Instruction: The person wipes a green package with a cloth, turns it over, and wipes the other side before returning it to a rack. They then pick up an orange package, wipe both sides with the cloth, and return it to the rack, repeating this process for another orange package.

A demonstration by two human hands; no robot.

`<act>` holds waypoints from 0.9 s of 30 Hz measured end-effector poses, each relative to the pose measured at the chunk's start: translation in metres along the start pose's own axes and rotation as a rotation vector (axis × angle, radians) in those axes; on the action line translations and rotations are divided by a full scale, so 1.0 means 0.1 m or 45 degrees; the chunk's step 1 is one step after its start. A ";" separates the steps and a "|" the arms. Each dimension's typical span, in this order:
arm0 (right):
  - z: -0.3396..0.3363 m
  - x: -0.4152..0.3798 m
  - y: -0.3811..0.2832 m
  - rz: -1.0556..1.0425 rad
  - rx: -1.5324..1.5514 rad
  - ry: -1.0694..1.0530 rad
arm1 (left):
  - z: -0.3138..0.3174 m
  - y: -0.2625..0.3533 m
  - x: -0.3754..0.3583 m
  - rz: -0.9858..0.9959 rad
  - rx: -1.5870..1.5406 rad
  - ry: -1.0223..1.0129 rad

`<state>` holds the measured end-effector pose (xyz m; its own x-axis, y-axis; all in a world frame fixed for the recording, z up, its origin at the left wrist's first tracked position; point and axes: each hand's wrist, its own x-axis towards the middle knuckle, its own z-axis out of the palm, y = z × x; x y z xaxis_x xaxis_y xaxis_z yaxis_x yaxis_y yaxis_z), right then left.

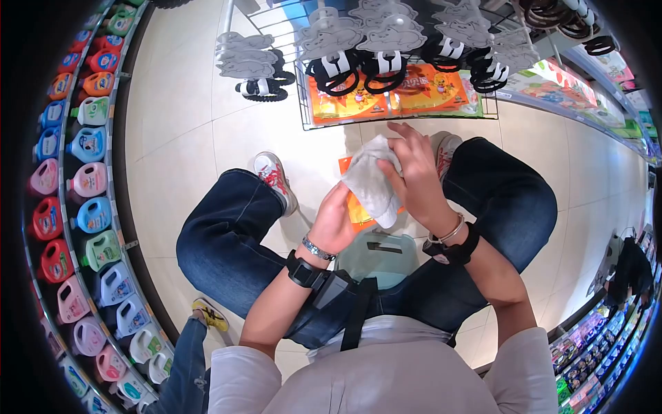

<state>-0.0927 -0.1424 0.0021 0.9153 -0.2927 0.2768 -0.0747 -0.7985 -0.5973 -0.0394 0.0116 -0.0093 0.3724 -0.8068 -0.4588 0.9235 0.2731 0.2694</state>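
Note:
A crumpled white cloth (373, 181) is between my two hands, over my lap. My right hand (412, 169) pinches its upper right side, thumb and fingers on the fabric. From the lower left my left hand (334, 222) closes on an orange packet (358, 212), which lies mostly beneath the cloth; its fingers are partly hidden. Below the hands, a pale green translucent bag or box (387, 259) rests between my thighs.
In front, a wire rack (400, 125) holds orange packets (429, 90) under hanging black hair ties (336, 74). Shelves of detergent bottles (89, 143) line the left. Another person's yellow shoe (211, 315) is at lower left; a person in black (630, 270) is far right.

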 end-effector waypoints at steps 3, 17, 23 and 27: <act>0.02 0.02 0.03 0.000 0.192 0.010 | 0.03 0.02 -0.03 0.022 -0.003 0.006; -0.04 0.09 -0.02 0.172 0.374 0.072 | 0.08 0.11 0.04 0.229 -0.189 -0.010; 0.29 0.02 -0.11 -0.005 0.196 -0.056 | 0.12 0.04 0.07 0.261 -0.119 -0.057; 0.38 -0.21 -0.58 -0.050 0.349 -0.298 | -0.10 0.05 0.09 0.214 -0.188 -0.063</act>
<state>-0.0925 -0.0704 0.0025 0.9836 -0.1108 0.1423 0.0420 -0.6266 -0.7782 -0.0304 0.0109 -0.0200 0.5208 -0.7671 -0.3746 0.8535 0.4768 0.2101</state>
